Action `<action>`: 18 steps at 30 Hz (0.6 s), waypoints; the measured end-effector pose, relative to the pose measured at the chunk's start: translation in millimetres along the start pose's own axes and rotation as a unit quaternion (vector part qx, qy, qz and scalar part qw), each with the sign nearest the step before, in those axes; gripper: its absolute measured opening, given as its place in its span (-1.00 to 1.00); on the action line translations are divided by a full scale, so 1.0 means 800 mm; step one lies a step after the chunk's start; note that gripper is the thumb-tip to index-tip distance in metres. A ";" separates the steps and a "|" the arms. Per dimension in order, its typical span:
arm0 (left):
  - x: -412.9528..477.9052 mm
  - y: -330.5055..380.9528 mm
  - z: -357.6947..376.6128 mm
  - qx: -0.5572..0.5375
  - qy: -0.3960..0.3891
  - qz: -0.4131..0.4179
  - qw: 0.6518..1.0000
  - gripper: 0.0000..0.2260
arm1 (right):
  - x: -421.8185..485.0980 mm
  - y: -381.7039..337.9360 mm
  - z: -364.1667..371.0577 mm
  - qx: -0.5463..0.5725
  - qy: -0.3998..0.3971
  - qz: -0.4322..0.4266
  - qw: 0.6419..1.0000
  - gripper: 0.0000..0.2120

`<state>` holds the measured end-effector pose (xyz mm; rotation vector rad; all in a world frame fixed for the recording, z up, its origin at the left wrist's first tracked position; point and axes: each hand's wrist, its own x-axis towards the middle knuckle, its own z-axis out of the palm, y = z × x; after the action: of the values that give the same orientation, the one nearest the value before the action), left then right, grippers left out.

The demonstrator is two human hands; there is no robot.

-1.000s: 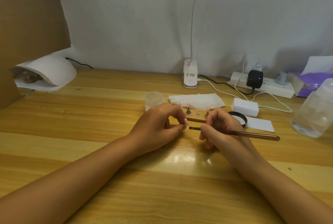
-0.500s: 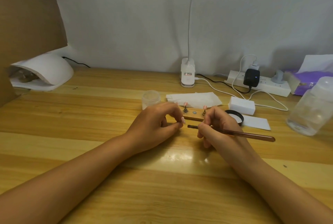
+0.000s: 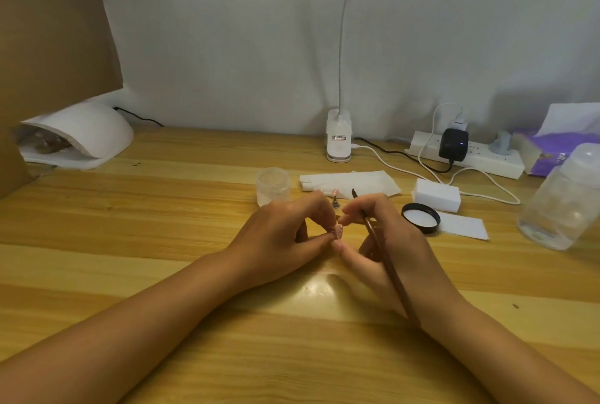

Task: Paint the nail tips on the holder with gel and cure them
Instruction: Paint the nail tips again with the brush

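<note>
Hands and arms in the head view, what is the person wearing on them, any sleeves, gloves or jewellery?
Nothing shows on them. The left hand and right hand are bare, with no gloves, rings or wrist bands, and the left forearm and right forearm are uncovered to the picture's lower edge, with no sleeve in view.

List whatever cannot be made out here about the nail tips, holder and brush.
- Holder: head view, mostly hidden behind left hand and right hand; its nail tips cannot be counted.
- Nail tip in the left hand's grip: too small to judge gel cover.
- Brush tip: too small to show gel.
- Curing lamp interior: dim and blurred.
- Clear bottle: cut by the right edge.
</note>
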<state>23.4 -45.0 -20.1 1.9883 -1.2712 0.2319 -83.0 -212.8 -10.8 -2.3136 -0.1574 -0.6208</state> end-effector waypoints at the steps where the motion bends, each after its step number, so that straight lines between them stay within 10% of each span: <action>1: 0.000 0.001 0.000 0.003 0.002 0.000 1.000 -0.85 | -0.001 0.000 0.001 -0.016 0.000 -0.014 1.000 -0.64; 18: -0.001 0.012 -0.001 0.074 0.051 0.016 0.996 -0.73 | -0.002 0.007 0.002 -0.065 0.053 -0.030 0.996 -0.68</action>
<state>14.8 -46.4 -15.3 2.0530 -1.2529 0.4486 -82.2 -215.4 -16.2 -2.4004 -0.1408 -0.8025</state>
